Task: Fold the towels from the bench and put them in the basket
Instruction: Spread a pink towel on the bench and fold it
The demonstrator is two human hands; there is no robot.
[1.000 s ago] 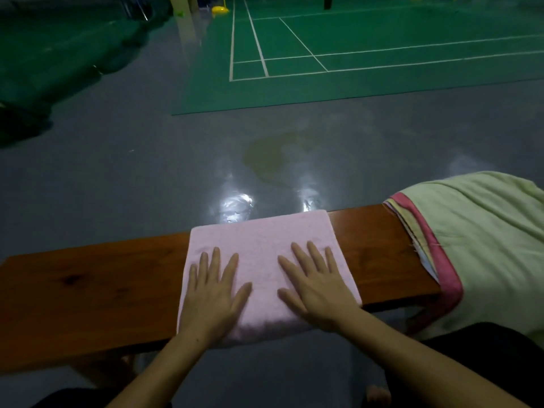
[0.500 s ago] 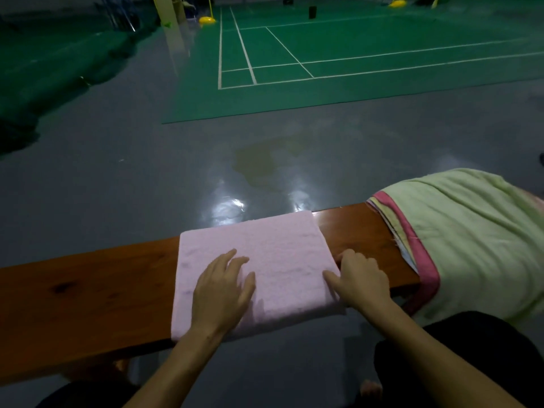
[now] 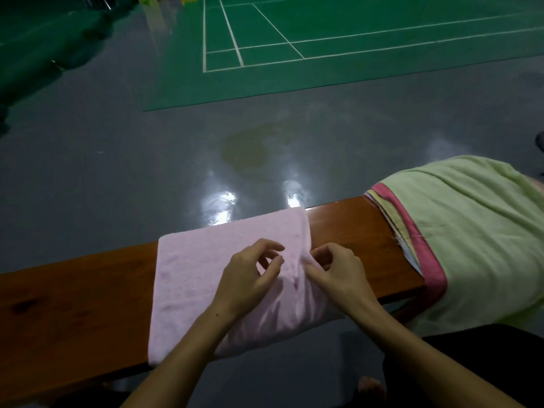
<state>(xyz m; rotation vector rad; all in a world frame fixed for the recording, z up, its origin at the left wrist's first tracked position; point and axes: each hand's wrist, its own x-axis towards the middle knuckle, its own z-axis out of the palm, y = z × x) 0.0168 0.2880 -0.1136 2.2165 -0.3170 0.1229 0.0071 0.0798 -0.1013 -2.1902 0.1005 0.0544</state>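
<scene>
Right hand [image 3: 338, 272] pinching the right edge of a folded pale pink terry towel [image 3: 206, 278], left hand [image 3: 250, 278] resting on the same towel just beside it, fingers loosely curled with nothing between them. Towel lying flat across a long brown wooden bench [image 3: 73, 307], near edge overhanging. To the towel's right, well apart on the bench, a heap of pale green cloth with a pink border [image 3: 471, 237].

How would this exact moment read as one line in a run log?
stage: folding | pink towel on bench | right hand pinches its right edge | left hand curled over it | green pile waits | basket unseen
</scene>
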